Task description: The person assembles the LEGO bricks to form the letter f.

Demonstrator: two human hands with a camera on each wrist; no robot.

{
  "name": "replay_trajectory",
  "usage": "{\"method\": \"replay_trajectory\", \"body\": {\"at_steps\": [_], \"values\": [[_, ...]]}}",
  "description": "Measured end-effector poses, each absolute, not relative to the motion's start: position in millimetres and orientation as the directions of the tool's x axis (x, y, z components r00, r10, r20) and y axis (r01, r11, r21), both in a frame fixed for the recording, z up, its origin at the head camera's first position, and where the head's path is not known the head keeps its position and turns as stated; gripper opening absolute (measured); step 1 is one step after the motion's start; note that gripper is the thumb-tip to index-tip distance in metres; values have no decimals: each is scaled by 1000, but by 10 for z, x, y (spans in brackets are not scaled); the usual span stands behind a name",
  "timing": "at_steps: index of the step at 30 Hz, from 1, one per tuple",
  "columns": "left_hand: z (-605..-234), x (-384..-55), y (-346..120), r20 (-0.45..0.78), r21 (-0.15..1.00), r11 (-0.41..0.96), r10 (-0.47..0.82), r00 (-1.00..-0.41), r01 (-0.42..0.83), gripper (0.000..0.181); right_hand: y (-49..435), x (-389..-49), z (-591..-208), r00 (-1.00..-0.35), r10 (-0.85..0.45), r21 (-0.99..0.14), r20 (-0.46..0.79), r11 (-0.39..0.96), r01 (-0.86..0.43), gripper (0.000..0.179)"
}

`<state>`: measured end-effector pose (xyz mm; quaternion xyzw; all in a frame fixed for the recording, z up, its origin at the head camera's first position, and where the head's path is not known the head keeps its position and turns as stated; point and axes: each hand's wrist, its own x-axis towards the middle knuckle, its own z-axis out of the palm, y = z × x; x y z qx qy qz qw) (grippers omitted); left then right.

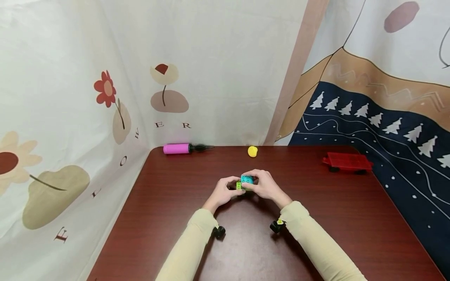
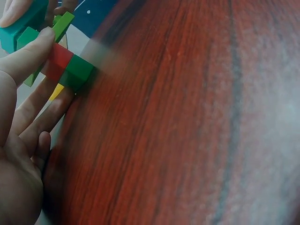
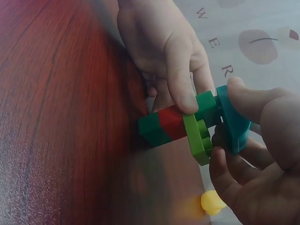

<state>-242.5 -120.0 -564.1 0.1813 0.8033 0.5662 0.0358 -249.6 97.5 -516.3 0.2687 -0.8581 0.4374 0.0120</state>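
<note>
Over the middle of the table, my left hand (image 1: 223,191) pinches a small stack of toy building blocks. In the right wrist view the stack has a green block (image 3: 152,129) at the table end, a red block (image 3: 171,123), another green block (image 3: 206,105) and a light green block (image 3: 198,143) that juts sideways. A teal block (image 3: 236,119) is pinched by my right hand (image 1: 265,185) at the upper end of the stack. Studs show between it and the green block, slightly tilted. Whether the two are joined, I cannot tell. The stack's lower end is close to the tabletop.
At the table's (image 1: 168,203) back left lies a pink hand pump (image 1: 177,148) with a black end. A small yellow toy (image 1: 252,151) sits at the back middle, and a red toy wagon (image 1: 346,161) stands back right. Printed curtains (image 1: 218,78) hang behind.
</note>
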Motion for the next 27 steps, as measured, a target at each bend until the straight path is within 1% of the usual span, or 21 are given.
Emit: {"method": "replay_trajectory", "body": {"at_steps": [7,13,15,22,27], "values": [[-5653,-2423,-1196,132,920,312,328,-936,239,37,965,-2487,-5211,-823,-473,-698,314,473,-538,30],[-5661,-2424,-1199,122,921,312,334,-935,232,39,964,-2508,-5293,-728,-521,-597,446,433,-676,27],[-5652,-2429,-1196,125,922,308,337,-933,234,40,956,-2519,-5299,-711,-522,-577,471,427,-696,27],[-5632,-2453,-1203,142,932,266,359,-922,247,37,944,-2520,-5243,-715,-512,-558,476,452,-696,27],[-5643,-2452,-1216,132,926,285,373,-918,249,35,936,-2498,-5205,-725,-521,-556,450,472,-684,29]]}}
